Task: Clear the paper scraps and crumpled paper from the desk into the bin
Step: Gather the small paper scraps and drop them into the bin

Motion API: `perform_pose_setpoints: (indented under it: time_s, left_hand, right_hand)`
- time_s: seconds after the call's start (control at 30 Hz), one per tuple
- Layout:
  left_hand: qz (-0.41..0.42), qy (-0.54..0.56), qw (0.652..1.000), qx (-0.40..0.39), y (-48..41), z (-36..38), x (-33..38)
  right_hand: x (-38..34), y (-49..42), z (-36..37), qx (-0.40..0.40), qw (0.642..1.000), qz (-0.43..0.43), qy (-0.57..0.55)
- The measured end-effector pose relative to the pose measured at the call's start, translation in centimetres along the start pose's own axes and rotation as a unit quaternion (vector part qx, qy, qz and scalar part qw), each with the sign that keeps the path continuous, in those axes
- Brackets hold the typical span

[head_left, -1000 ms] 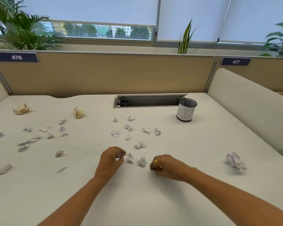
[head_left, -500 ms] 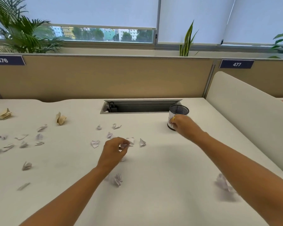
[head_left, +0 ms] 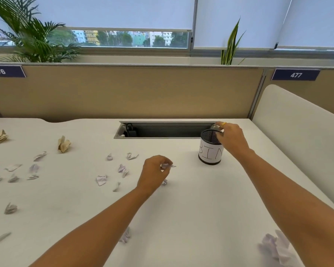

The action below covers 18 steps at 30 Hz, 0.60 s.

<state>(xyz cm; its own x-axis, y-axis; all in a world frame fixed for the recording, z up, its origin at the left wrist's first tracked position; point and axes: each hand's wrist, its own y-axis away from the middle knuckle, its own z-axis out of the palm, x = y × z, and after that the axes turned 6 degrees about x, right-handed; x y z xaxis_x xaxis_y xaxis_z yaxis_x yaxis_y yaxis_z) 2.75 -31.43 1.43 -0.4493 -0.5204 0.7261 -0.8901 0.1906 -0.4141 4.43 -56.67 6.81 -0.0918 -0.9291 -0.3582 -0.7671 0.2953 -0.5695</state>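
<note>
We have the bin (head_left: 210, 151), a small black mesh cup with a white label reading BIN, standing upright toward the far right of the desk (head_left: 181, 218), just in front of the cable tray (head_left: 162, 130). Our right hand (head_left: 230, 138) hangs over its rim, fingers curled downward at the mouth; whether a scrap sits inside that curl we cannot tell, since the fingers hide it. Our left hand (head_left: 155, 169) is near the desk's middle, left of the bin and apart from it, fingertips pinched narrow on 1 small white scrap (head_left: 167, 166), with another scrap (head_left: 164, 182) lying just beneath. We judge the step in hand to be a drop at the bin by the right hand while the left carries its own piece over. The task looks early: many white scraps (head_left: 101, 179) lie scattered across the left half, 2 tan crumpled pieces (head_left: 63, 144) sit near the far left, and a large crumpled ball (head_left: 276, 247) rests at the near right beside our forearm. The next move calls for opening the right fingers squarely over the mouth, because the cup is narrow and light and a brush at the rim could tip it. Then the left must bring its scrap across, and the right can come back for the large ball, which may need squeezing to fit.
</note>
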Motion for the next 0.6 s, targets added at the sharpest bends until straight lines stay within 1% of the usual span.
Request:
perform_pose_setpoints:
  time_s: [0.13,0.23,0.3,0.37,0.5,0.6]
  left_hand:
    - [-0.017,0.012,1.000,0.009,-2.5,2.2,1.8]
    - [-0.034,0.058,0.998,0.020,-4.6,3.9,4.0]
    - [-0.030,0.075,0.997,0.009,-6.0,5.0,5.6]
    - [-0.027,0.082,0.996,-0.008,-7.4,6.1,7.2]
    - [-0.021,0.068,0.997,-0.043,-9.8,8.4,9.6]
    - [-0.024,0.042,0.996,-0.076,-10.9,9.4,10.1]
  right_hand:
    - [1.0,0.4,0.6,0.016,0.997,0.037,-0.068]
    - [1.6,1.3,0.9,0.078,0.990,0.063,-0.103]
    - [1.9,2.0,0.9,0.106,0.985,0.075,-0.112]
    - [2.1,2.9,1.0,0.121,0.985,0.064,-0.107]
    - [2.0,4.2,1.1,0.147,0.984,0.000,-0.098]
    - [1.9,4.9,1.3,0.145,0.983,-0.012,-0.107]
